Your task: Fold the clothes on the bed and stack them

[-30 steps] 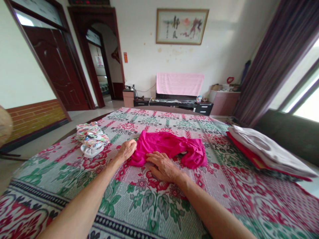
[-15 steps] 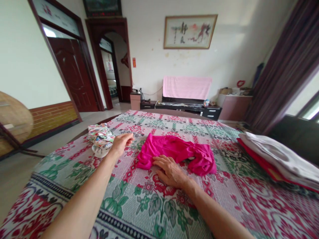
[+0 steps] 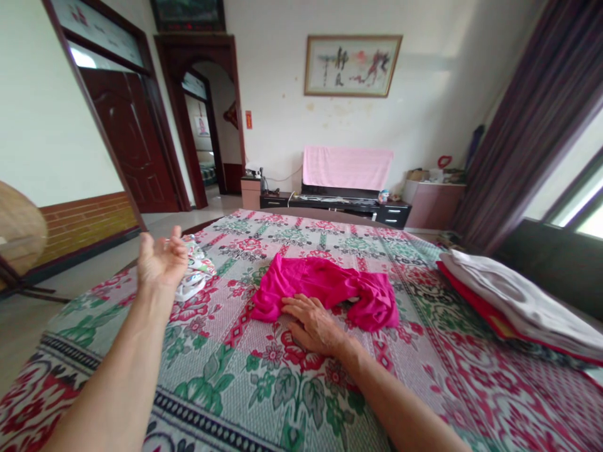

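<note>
A bright pink garment (image 3: 325, 282) lies crumpled on the flowered tablecloth (image 3: 264, 389), in front of me. My right hand (image 3: 313, 323) rests flat, its fingertips on the garment's near edge and its palm over the cloth. To the left, my left hand (image 3: 160, 260) is raised with the palm turned up and the fingers apart, nothing in it. Just behind it sits a bunched white cloth with a colourful print (image 3: 198, 273), partly hidden by that hand.
A stack of folded clothes (image 3: 513, 301), white on top and red beneath, lies at the table's right side. Beyond the table are a low black cabinet (image 3: 396, 215) and a screen draped with a pink towel (image 3: 347, 168). A dark curtain (image 3: 509, 125) hangs at the right.
My left hand has moved left from beside the pink garment to the printed cloth, turning palm up and opening its fingers. My right hand stays on the pink garment.
</note>
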`<state>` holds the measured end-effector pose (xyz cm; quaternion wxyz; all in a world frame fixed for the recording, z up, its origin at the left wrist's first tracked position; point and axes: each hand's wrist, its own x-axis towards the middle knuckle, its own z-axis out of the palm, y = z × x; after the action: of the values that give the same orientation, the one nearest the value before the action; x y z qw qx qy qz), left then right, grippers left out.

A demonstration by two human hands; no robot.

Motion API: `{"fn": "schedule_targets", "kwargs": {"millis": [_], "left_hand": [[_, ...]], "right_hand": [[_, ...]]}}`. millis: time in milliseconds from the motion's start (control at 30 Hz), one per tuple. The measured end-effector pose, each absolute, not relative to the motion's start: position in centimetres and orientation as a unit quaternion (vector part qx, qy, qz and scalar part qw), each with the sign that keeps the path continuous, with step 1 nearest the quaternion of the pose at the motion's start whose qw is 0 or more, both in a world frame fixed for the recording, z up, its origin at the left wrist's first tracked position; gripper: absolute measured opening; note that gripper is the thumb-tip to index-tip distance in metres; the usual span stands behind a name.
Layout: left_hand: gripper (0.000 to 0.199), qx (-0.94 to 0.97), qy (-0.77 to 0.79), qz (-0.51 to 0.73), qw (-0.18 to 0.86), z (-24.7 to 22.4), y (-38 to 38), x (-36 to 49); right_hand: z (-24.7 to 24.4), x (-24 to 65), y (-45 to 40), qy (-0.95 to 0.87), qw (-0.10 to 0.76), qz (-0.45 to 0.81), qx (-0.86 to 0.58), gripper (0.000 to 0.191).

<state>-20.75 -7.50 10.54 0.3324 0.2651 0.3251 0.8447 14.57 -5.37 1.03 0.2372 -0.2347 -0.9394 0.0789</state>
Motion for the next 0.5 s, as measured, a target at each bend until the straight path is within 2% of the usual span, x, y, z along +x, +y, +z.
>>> {"fn": "schedule_targets", "kwargs": {"millis": [67, 133, 200, 267, 367, 433, 500], "left_hand": [[0.016, 0.291, 0.377, 0.794, 0.379, 9.7, -6.1, -17.3], [0.042, 0.396, 0.472, 0.673, 0.409, 8.3, -4.9, -13.4], [0.055, 0.533, 0.550, 0.512, 0.390, 6.4, -4.3, -9.7], [0.056, 0.658, 0.580, 0.380, 0.292, 4.4, -4.2, -7.1], [0.059, 0.752, 0.584, 0.284, 0.113, 1.9, -4.4, -5.4], [0.045, 0.777, 0.571, 0.258, 0.059, 1.1, -4.4, -5.4], [0.029, 0.785, 0.562, 0.255, 0.052, 0.9, -3.9, -6.0]], "right_hand": [[1.0, 14.6, -5.4, -0.937, 0.247, 0.081, -0.233, 0.039], [1.1, 14.7, -5.3, -0.929, 0.266, 0.076, -0.245, 0.038], [1.2, 14.9, -5.0, -0.910, 0.296, 0.051, -0.285, 0.035], [1.1, 15.4, -4.6, -0.881, 0.325, 0.012, -0.343, 0.034], [0.7, 16.0, -3.9, -0.847, 0.331, -0.014, -0.415, 0.035], [0.4, 16.3, -3.6, -0.837, 0.316, -0.006, -0.446, 0.033], [0.1, 16.3, -3.4, -0.832, 0.301, 0.004, -0.465, 0.029]]}}
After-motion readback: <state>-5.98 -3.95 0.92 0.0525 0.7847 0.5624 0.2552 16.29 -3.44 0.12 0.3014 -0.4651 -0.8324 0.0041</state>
